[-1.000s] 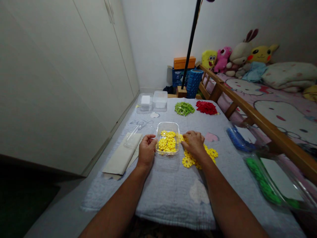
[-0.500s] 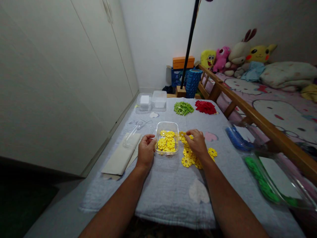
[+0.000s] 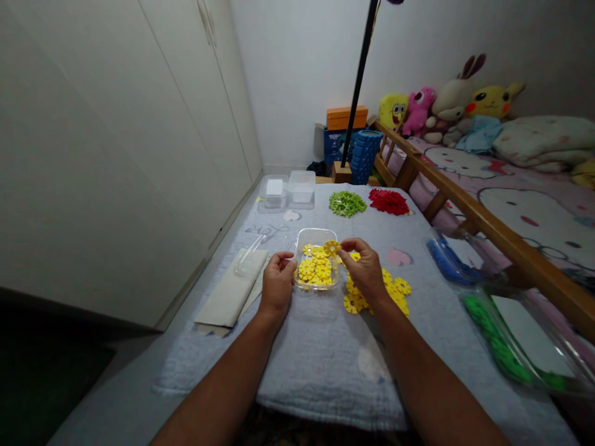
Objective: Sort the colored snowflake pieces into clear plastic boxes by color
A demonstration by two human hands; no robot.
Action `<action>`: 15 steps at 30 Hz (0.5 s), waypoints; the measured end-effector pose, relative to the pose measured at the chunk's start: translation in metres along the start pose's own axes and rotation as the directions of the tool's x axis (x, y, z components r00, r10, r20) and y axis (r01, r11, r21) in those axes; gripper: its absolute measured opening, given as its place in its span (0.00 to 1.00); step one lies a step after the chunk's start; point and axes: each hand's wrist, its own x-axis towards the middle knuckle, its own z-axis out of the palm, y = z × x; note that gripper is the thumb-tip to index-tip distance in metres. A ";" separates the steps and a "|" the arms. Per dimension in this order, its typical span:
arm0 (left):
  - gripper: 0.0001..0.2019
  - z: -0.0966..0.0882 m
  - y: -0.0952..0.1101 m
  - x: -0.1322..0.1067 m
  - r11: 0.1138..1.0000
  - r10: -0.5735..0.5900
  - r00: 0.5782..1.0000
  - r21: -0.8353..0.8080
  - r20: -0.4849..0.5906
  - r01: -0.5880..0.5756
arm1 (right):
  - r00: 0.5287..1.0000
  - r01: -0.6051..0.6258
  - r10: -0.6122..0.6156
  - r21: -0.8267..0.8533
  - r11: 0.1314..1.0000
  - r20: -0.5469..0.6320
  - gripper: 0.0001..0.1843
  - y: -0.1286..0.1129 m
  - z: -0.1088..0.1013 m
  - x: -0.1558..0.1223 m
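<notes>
Yellow disc (image 3: pixel 331 248), flat, notched at the edge and pierced at the centre: I have it pinched between thumb and finger of my right hand (image 3: pixel 365 272), by the far right corner of a clear, round-cornered box (image 3: pixel 316 237) part-filled with similar pieces. Left hand (image 3: pixel 277 282), fingers curled, touches the box's left wall, grip uncertain; item, loose yellow heap (image 3: pixel 397 291), on soft, wrinkled grey-blue cloth (image 3: pixel 311 353).

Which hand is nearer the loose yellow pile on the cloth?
Right. The right hand is over the loose yellow pile, pinching one yellow disc; the left hand is farther left, across the clear container from the pile.
</notes>
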 end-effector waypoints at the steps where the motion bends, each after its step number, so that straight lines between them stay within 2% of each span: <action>1: 0.14 0.000 0.000 0.000 1.000 -0.002 1.000 -0.002 0.001 0.002 | 1.000 0.016 -0.015 -0.017 1.000 0.018 0.07 -0.002 0.002 -0.001; 4: 0.14 0.000 -0.001 0.000 1.000 -0.007 1.000 -0.010 0.009 0.007 | 0.996 0.063 -0.057 -0.079 0.995 0.074 0.07 -0.007 0.007 -0.002; 7: 0.14 0.000 -0.002 0.001 1.000 -0.002 1.000 -0.005 0.015 0.002 | 0.993 0.081 -0.069 -0.128 0.988 0.093 0.11 -0.008 0.005 -0.001; 11: 0.14 -0.001 -0.002 0.000 1.000 -0.002 1.000 0.002 0.011 0.002 | 0.998 0.068 -0.067 -0.210 0.975 0.011 0.13 0.004 -0.005 0.002; 15: 0.14 -0.001 -0.001 0.000 1.000 -0.002 1.000 0.007 0.003 0.002 | 0.998 0.031 -0.047 -0.374 0.927 -0.035 0.13 0.023 -0.013 0.006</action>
